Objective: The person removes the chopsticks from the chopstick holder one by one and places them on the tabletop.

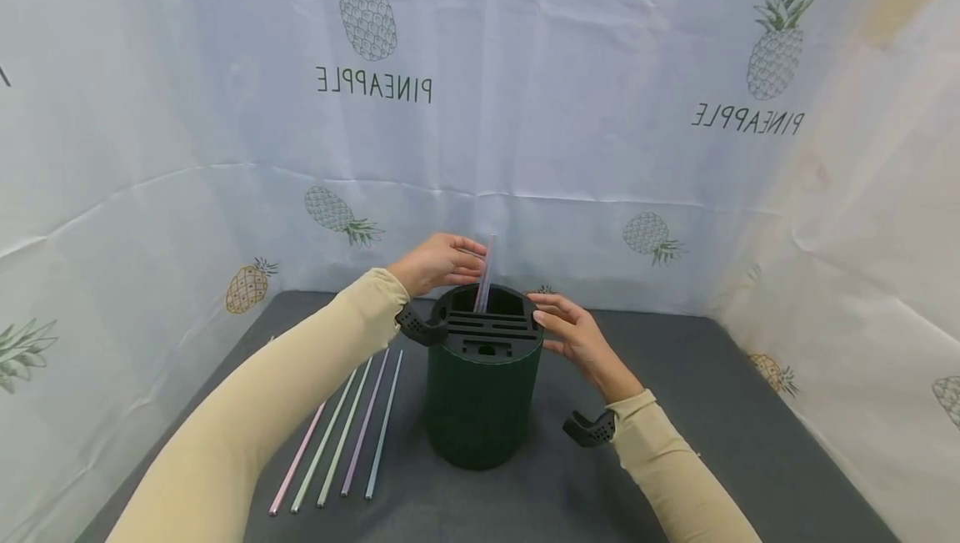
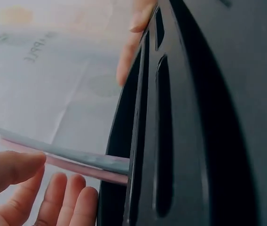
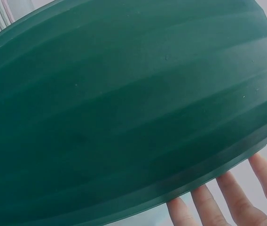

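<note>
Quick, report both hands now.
Left hand: at the straws in the holder; pinching or open, can't tell.
Right hand: open, touching the holder.

Dark-green, ribbed cylindrical container [image 1: 482, 409] upright on the tabletop; slotted black top insert [image 1: 483, 338] seated in its mouth; slender grey-blue tube [image 2: 100, 161] and slender pink tube [image 2: 86, 170] side by side in the rear opening, slightly tilted, upper parts protruding; five slim pastel tubes [image 1: 345, 433] lie left of container, roughly parallel, apart.
</note>
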Demonstrator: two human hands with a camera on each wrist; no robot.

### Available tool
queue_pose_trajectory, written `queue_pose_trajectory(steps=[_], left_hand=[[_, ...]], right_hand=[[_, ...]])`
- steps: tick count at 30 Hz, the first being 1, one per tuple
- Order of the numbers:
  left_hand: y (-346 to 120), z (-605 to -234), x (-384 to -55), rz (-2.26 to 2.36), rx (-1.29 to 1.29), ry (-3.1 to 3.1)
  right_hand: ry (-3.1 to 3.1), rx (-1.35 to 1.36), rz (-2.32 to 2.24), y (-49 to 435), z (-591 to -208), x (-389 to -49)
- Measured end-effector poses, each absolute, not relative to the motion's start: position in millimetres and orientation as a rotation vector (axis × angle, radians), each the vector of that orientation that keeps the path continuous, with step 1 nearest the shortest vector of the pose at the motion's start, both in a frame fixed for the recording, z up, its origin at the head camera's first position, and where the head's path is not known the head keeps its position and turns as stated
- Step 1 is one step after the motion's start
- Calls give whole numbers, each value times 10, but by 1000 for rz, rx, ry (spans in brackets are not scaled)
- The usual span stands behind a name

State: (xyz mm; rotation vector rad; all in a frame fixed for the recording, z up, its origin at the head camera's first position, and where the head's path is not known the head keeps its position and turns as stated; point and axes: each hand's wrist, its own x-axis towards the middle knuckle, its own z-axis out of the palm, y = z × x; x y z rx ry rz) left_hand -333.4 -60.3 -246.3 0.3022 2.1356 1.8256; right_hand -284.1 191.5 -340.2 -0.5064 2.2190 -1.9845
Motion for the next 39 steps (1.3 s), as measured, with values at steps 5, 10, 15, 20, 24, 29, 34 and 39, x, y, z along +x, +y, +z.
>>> queue_pose_trajectory(steps=[5, 10, 15, 20, 24, 29, 34, 39], left_hand=[[-567, -2462, -3333, 1789, 306, 2155], [-562, -2454, -3326, 1765, 316, 2186], [-565, -2454, -3310, 1762, 319, 2196], [-575, -2440, -3292, 1778, 323, 2198], [-623, -2375, -3266, 1849, 335, 2173], [-769, -2203, -3196, 2078, 423, 2094], [-963, -1969, -3093, 2362, 622, 1970], [-1181, -1744, -2993, 2730, 716, 1734]], right_hand=[[2215, -502, -1985, 1917, -3401, -2844], [2217, -497, -1988, 1912, -3404, -2845], [2221, -503, -1987, 1913, -3413, -2845], [2223, -506, -1989, 1915, -3407, -2842], [2221, -507, -1990, 1916, -3393, -2832], [2220, -515, -1981, 1905, -3400, -2836], [2222, -508, -1973, 1916, -3392, -2838], [2225, -507, -1973, 1924, -3388, -2825]])
